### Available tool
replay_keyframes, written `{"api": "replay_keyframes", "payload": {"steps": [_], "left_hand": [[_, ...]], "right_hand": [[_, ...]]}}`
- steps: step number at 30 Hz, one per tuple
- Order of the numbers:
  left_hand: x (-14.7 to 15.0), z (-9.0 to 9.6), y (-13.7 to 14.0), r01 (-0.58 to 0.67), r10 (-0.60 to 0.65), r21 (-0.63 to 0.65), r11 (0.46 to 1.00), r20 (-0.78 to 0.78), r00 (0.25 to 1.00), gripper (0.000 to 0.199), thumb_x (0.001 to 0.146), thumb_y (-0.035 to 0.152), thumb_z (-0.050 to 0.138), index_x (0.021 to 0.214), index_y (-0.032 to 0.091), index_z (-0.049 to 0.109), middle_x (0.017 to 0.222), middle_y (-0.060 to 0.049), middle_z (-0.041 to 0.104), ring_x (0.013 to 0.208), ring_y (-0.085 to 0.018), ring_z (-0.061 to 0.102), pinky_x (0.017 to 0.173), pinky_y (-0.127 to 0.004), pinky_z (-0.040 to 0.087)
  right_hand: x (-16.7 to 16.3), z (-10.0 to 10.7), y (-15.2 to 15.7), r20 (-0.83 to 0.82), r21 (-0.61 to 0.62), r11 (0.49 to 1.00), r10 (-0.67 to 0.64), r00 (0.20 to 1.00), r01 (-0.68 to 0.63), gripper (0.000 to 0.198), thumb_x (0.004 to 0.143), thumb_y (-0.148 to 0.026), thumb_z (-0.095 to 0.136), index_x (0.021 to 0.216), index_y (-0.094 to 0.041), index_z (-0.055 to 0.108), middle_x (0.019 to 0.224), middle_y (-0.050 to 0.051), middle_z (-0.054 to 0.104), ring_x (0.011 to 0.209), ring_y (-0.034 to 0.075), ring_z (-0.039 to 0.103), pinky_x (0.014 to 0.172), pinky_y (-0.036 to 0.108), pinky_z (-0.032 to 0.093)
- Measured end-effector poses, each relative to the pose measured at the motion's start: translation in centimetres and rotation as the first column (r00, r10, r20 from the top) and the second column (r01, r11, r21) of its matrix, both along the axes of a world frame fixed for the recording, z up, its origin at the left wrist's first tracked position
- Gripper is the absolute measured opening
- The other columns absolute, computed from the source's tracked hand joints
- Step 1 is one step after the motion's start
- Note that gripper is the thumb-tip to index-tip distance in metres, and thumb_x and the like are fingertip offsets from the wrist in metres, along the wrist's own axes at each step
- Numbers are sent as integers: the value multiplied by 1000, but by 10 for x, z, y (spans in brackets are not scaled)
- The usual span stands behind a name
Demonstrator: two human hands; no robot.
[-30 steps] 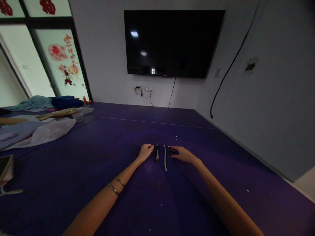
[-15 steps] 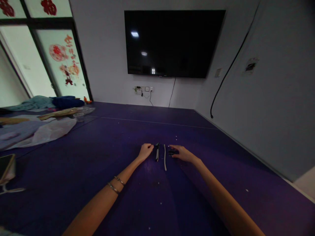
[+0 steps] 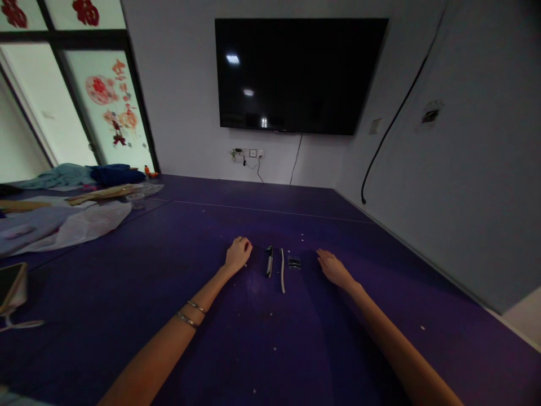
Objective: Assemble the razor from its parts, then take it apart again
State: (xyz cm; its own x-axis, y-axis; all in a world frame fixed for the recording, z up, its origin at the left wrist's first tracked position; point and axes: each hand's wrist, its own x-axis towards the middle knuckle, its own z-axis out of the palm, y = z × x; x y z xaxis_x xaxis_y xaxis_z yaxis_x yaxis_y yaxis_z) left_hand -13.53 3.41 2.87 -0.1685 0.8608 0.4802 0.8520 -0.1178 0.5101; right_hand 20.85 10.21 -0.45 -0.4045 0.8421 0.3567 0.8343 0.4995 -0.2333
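My left hand rests on the purple surface with its fingers curled in; whatever they hold, if anything, is hidden. Just right of it lies a slim black-and-silver object, its kind unclear. Beside that is a thin, slightly bent whitish strip or tube, lying lengthwise. A small clear packet-like piece with dark parts lies further right. My right hand is palm down to the right of this packet, fingers stretched out, touching none of the three objects.
Cloths and clear plastic sheeting lie at the left. A phone-like object with a strap stands at the left edge. A television hangs on the far wall, and a black cable dangles at the right. Small white specks dot the surface.
My right hand has let go of the small dark packet and moved right. My left hand has drawn away to the left from the black-and-silver object.
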Motion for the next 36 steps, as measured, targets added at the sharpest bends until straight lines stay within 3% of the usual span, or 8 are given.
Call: {"api": "replay_keyframes", "payload": {"steps": [3,7,13,19,36], "left_hand": [[-21,-3,0,-49,36,-39,998,-283,958,30,86,31,37,103,16,58,116,-11,55,111,-24,47,93,-36,34],[-34,-14,3,-76,-24,-212,974,-434,901,50,87,44,32,127,16,45,140,-14,36,129,-34,27,101,-50,23],[-35,-19,7,-76,-85,-345,936,-430,899,57,88,49,24,137,21,32,144,-12,29,131,-35,22,101,-53,21],[-37,-20,7,-78,-81,-328,941,-446,891,55,88,48,24,134,21,37,143,-12,31,131,-35,24,101,-52,21],[-38,-19,5,-41,-79,-301,953,-377,923,49,88,44,29,130,23,43,141,-9,36,131,-32,27,103,-50,22]], "right_hand": [[14,-10,-1,26,3,998,-70,997,70,42,89,-23,32,124,-10,51,132,14,47,126,24,39,103,40,31],[15,-10,-4,57,5,995,-99,993,99,43,88,-23,31,124,-10,52,132,13,48,124,23,40,103,38,31],[11,-3,-8,52,12,995,-100,994,100,42,86,-20,32,121,-8,54,130,14,50,123,23,42,102,37,33],[10,1,-15,23,40,994,-99,995,98,42,83,-14,34,115,-5,59,124,16,55,118,22,49,102,33,34],[18,-7,-11,-31,36,998,-57,998,58,42,81,-16,36,116,-8,58,126,14,54,120,24,46,102,38,36]]}}
